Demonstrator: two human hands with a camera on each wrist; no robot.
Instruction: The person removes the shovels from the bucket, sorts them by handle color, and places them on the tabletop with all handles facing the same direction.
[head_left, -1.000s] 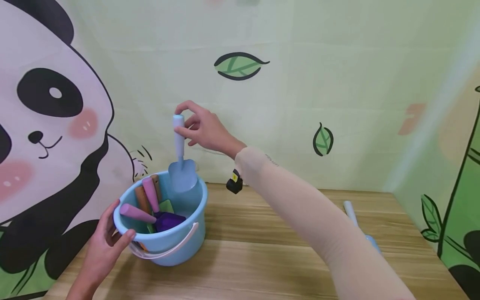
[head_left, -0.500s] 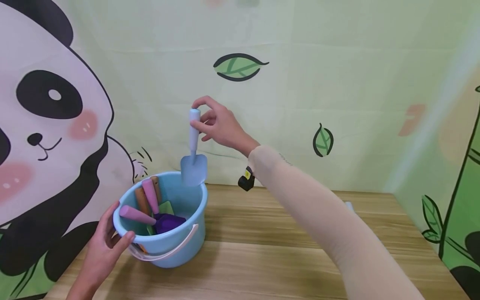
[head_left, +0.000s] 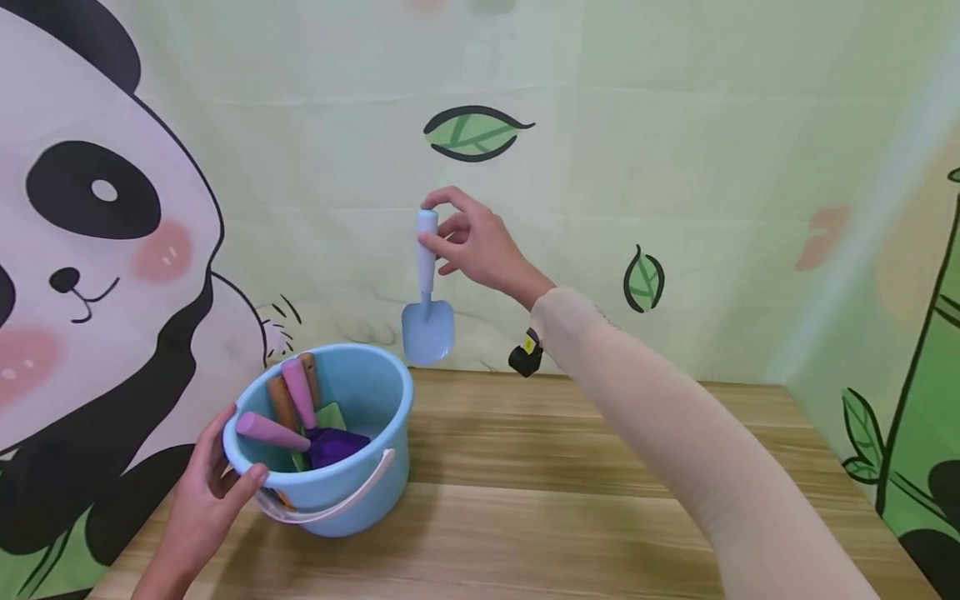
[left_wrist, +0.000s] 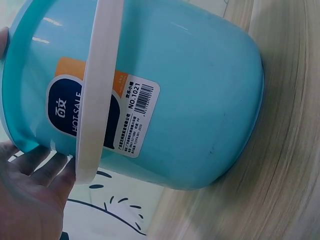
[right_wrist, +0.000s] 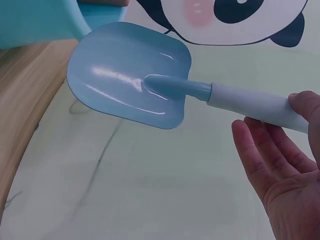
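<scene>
Trowel [head_left: 427, 315] held | head: purple scoop [head_left: 337, 447] in bucket [head_left: 367, 510] | left wrist: barcode label [left_wrist: 136, 125]

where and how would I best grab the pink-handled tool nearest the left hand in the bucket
Probably by the raised end of its pink handle, pinched from above. The handle slants up toward the left side of the bucket, beside the left hand, exposed through the open top. Its lower end reaches a purple blade among other tools.

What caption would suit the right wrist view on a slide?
A right hand holding a blue shovel by its pale handle near a blue bucket.
</scene>
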